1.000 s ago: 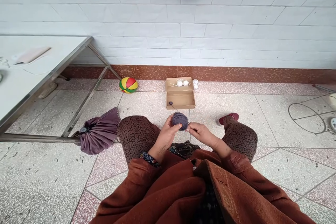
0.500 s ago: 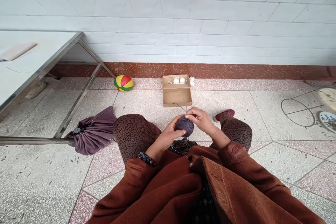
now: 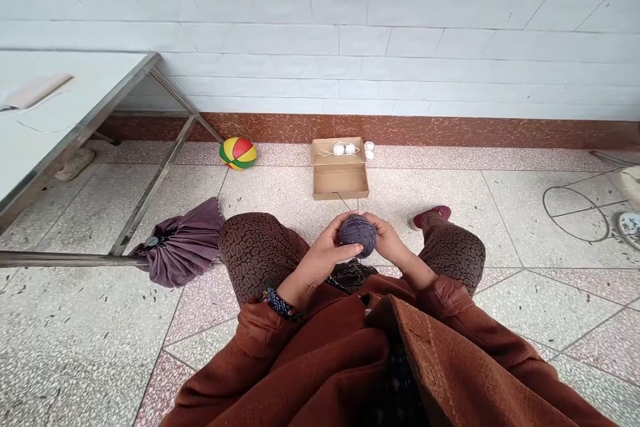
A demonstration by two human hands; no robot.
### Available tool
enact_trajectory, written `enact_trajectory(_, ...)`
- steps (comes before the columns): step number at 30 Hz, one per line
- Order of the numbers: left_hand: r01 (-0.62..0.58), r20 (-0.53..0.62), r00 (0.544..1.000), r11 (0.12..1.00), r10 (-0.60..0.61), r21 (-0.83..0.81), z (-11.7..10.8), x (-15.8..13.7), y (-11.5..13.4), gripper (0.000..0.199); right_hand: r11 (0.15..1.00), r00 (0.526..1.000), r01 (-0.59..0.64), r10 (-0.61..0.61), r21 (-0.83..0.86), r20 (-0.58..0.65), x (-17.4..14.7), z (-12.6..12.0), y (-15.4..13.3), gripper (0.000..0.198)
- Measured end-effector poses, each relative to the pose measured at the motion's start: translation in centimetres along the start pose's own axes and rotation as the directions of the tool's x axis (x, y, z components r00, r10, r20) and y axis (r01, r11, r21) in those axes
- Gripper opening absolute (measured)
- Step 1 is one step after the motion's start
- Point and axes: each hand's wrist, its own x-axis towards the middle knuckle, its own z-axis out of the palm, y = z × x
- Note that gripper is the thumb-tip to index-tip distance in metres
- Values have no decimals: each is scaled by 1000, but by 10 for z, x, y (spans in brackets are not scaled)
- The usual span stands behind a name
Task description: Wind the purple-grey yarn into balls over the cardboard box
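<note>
Holds the dark purple yarn ball (image 3: 358, 235) between left hand (image 3: 326, 255) and right hand (image 3: 388, 239), both partly closed around its sides, with the left thumb across its near face. Has in front, on the floor (image 3: 415, 180), an open cardboard box (image 3: 341, 180), with two white balls (image 3: 339, 148) in its upper half. Farther left, has a colourful ball (image 3: 238, 153), purple cloth (image 3: 183, 247) and the counter (image 3: 100, 83).

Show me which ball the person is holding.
The purple yarn ball, between the left hand and right hand; the white balls and multicoloured ball lie apart from them.
</note>
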Motion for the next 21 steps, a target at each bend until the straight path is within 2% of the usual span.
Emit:
enact_trajectory(7, -52, -61, 996, 992, 59, 114, -2, -2, 3, 72, 974, 989, 116, -96, -196, 109, -9, 1, 7, 20)
enact_trajectory(10, -117, -103, 984, 967, 143, 226, -5, -2, 3, 71, 951, 962, 193, -136, -240, 238, -12, -4, -7, 23)
enact_trajectory(12, -158, -142, 966, 925, 218, 345, -7, -2, 3, 70, 946, 928, 237, -152, -223, 341, -15, -9, -22, 24)
enact_trajectory(14, -172, -162, 949, 874, 271, 455, -9, -2, 3, 69, 949, 905, 254, -164, -189, 393, -17, -16, -38, 23)
enact_trajectory(16, -168, -162, 943, 838, 289, 520, -9, -2, 4, 69, 951, 908, 262, -185, -166, 376, -16, -24, -53, 22)
enact_trajectory(19, -160, -139, 950, 818, 280, 553, -8, -3, 4, 69, 930, 927, 312, -253, -196, 276, -8, -35, -69, 22)
enact_trajectory(21, -154, -112, 960, 815, 258, 559, -7, -3, 5, 68, 897, 922, 371, -324, -241, 213, 1, -40, -74, 22)
